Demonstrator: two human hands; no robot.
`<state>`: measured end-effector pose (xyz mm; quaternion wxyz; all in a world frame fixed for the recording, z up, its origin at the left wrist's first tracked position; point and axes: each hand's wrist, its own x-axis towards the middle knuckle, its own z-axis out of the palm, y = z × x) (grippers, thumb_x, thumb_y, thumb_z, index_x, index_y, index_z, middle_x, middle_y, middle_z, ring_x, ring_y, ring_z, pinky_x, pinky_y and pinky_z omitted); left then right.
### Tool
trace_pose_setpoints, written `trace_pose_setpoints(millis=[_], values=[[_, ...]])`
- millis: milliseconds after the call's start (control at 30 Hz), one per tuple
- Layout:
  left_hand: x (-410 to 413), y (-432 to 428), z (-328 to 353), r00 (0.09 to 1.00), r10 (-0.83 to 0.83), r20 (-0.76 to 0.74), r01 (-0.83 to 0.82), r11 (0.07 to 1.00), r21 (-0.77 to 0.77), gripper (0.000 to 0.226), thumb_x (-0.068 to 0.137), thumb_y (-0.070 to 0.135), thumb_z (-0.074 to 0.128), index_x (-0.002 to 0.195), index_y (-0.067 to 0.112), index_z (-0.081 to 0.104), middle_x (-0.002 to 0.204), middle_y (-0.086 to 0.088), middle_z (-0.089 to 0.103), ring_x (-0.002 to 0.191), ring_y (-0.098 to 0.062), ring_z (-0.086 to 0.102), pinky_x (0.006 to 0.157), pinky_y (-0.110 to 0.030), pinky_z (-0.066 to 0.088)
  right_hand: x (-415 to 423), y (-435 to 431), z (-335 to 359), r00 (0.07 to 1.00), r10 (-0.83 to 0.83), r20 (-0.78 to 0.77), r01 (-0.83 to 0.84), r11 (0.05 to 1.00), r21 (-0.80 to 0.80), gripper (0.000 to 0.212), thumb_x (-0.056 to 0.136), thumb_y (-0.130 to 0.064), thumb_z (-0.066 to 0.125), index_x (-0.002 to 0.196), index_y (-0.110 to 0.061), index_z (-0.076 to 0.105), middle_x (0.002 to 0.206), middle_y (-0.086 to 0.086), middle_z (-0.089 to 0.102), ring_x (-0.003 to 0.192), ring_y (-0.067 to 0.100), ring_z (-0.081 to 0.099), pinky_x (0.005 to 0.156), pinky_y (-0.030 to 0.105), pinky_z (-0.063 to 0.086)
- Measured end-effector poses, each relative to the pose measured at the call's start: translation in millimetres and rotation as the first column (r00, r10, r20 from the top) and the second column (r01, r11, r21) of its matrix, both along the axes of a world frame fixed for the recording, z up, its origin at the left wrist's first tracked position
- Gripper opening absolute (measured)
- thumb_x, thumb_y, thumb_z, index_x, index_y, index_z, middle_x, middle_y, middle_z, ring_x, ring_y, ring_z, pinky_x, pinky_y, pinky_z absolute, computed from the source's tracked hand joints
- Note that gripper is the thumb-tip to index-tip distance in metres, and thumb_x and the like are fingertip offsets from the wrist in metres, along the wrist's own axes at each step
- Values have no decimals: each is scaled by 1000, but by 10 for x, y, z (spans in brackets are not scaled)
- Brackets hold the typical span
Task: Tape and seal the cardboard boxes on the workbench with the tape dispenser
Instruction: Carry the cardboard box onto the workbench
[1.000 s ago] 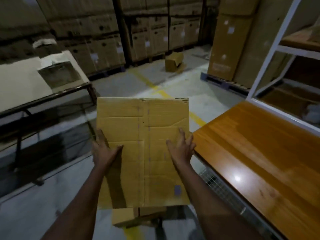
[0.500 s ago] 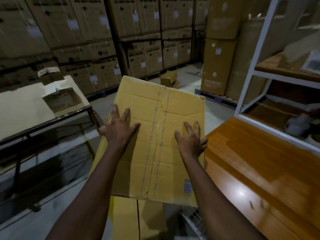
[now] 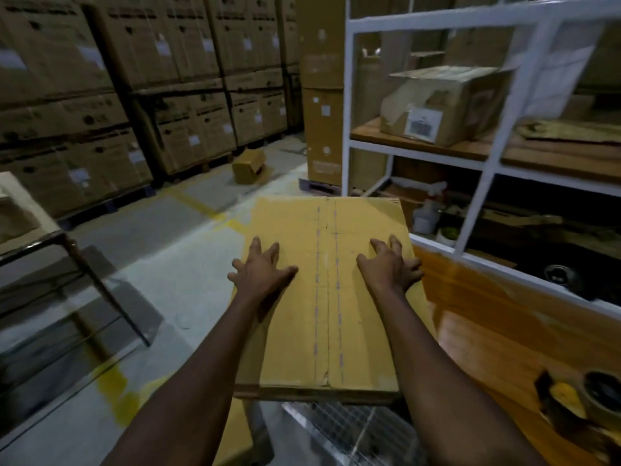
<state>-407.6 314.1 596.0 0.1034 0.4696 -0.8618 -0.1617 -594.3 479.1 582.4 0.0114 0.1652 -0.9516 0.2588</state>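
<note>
Left hand and right hand lie spread flat on the box; tape dispenser on workbench beside shelves.

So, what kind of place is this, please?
Most likely a warehouse packing area: palletised cartons stacked along the back, a white shelving rack over a wooden workbench, and a tape dispenser on it.

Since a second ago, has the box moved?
Yes. The box has swung right toward the bench; its right edge now overlaps the benchtop, where earlier it was beside it.
</note>
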Motion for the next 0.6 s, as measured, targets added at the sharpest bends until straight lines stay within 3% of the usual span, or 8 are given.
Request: trace_pose_setpoints(millis=[200, 333, 433, 500, 600], values=[[-389, 493, -474, 971, -187, 146, 174, 980, 96, 86, 74, 83, 50, 149, 45, 31, 163, 0, 8, 136, -49, 22, 107, -60, 29, -295, 743, -359, 989, 10, 148, -40, 978, 204, 52, 82, -62, 49, 132, -52, 48, 161, -11, 21, 129, 44, 25, 105, 52, 23], [-477, 699, -527, 906, -307, 292, 304, 951, 55, 86, 82, 84, 31, 154, 45, 8, 165, -4, -8, 144, -52, -4, 108, -73, 4, -277, 956, -371, 987, 35, 157, -71, 972, 225, 55, 86, -62, 44, 139, -51, 42, 164, -6, 13, 144, 47, 6, 113, 62, 7], [-448, 943, -540, 729, -582, 361, 601, 796, 70, 91, 77, 90, 25, 152, 48, -4, 164, -2, -16, 147, -44, -16, 105, -76, -9, -128, 1106, -384, 992, 8, 128, -37, 974, 222, 52, 90, -58, 43, 141, -47, 42, 164, -3, 15, 149, 39, 1, 115, 66, 0], [-394, 1154, -539, 561, -740, 371, 771, 630, 91, 94, 73, 93, 27, 151, 52, -5, 164, 0, -17, 148, -41, -17, 106, -75, -9, -33, 1222, -367, 991, -14, 130, -12, 980, 198, 50, 91, -55, 45, 140, -45, 44, 163, -4, 18, 150, 37, 3, 115, 66, 0], [-311, 1423, -543, 353, -852, 386, 909, 410, 74, 99, 68, 95, 33, 150, 54, -4, 164, 2, -15, 148, -38, -17, 106, -76, -7, 75, 1396, -310, 984, -43, 173, 23, 993, 115, 46, 91, -45, 49, 137, -43, 50, 162, -8, 23, 149, 36, 10, 113, 68, 4]])
